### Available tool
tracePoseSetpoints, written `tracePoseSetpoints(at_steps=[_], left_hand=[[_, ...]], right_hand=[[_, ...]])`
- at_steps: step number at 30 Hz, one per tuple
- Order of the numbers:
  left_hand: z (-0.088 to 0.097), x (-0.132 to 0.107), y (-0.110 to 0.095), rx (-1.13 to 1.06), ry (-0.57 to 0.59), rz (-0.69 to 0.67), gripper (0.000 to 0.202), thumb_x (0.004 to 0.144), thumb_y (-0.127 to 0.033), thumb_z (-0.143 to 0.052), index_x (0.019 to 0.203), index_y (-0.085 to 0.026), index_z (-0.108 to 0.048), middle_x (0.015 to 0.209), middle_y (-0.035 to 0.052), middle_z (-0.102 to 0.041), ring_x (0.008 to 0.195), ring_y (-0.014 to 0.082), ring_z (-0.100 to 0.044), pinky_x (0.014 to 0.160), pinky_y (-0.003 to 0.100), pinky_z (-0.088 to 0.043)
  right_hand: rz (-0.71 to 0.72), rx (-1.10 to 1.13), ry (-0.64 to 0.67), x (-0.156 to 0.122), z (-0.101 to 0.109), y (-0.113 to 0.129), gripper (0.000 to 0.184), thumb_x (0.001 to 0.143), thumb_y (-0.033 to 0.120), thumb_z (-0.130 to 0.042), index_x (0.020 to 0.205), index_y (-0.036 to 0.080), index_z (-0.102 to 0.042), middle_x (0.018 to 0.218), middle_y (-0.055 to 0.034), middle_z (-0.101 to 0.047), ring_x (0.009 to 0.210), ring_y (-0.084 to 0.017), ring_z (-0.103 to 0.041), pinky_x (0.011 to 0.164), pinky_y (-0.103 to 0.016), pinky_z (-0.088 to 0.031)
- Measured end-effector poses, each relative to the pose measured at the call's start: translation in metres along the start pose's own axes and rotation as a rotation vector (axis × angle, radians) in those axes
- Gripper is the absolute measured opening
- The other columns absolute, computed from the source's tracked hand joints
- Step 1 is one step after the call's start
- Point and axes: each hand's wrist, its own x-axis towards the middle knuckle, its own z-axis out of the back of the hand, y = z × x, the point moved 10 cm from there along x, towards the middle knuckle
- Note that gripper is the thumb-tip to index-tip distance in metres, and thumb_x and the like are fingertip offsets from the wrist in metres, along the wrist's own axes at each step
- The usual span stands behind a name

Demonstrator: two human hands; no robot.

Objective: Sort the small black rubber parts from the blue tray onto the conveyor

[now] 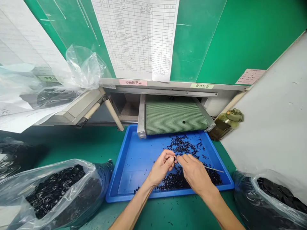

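Observation:
My left hand [161, 166] is pinched around a small black part [174, 158], probably round, above the blue tray [130, 150]. Close against it, my right hand [195, 172] is closed on a thin, pale rod-shaped tool [214, 169], whose back end sticks out to the right. Its front end meets the black part between the fingertips, and the fingers mostly hide that spot. Beneath both hands lie many tiny black pieces [177, 180], heaped toward the tray's right side and front.
A green conveyor belt [172, 113] slopes down over the tray's back edge, with a small black part [184, 122] on it. Clear bags of black parts stand left [57, 188] and right [278, 195]. An olive bottle [227, 123] leans by the wall.

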Motion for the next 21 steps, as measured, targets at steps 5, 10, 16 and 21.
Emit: tracePoseSetpoints(at_steps=[5,10,16,21], left_hand=[[-0.001,0.001,0.009,0.030,-0.044,-0.040,0.032,0.081,-0.043,-0.061,0.099,-0.019,-0.049,0.078,-0.0004,-0.056,0.059,0.0085,-0.043,0.052,0.020,-0.033],[0.022,0.007,0.026,-0.133,-0.179,0.046,0.032,0.078,-0.040,-0.066,0.095,-0.014,-0.056,0.073,0.0010,-0.057,0.056,0.0072,-0.042,0.048,0.019,-0.031],[0.037,0.001,0.059,-0.448,-0.292,0.219,0.031,0.067,-0.026,-0.077,0.091,-0.009,-0.065,0.075,0.0041,-0.061,0.063,0.0070,-0.051,0.052,0.016,-0.040],[0.039,-0.005,0.068,-0.507,-0.325,0.269,0.019,0.070,-0.019,-0.074,0.084,-0.010,-0.065,0.082,0.0070,-0.064,0.068,0.0094,-0.058,0.061,0.018,-0.048]], right_hand=[[-0.277,0.201,0.000,-0.005,-0.025,-0.015,0.026,0.086,0.006,-0.034,0.093,0.018,-0.056,0.076,-0.0047,-0.063,0.064,-0.016,-0.058,0.057,-0.026,-0.038],[-0.444,0.395,-0.046,-0.011,-0.037,-0.058,0.029,0.087,0.012,-0.032,0.096,0.020,-0.059,0.076,-0.0031,-0.065,0.065,-0.016,-0.060,0.062,-0.026,-0.040],[-0.427,0.336,-0.283,0.041,-0.006,-0.125,0.034,0.082,0.011,-0.036,0.106,0.013,-0.060,0.097,-0.0104,-0.063,0.086,-0.020,-0.058,0.076,-0.030,-0.042],[-0.368,0.348,-0.292,0.099,0.003,-0.148,0.043,0.079,0.006,-0.037,0.117,0.011,-0.057,0.101,-0.0105,-0.058,0.090,-0.019,-0.056,0.081,-0.029,-0.040]])
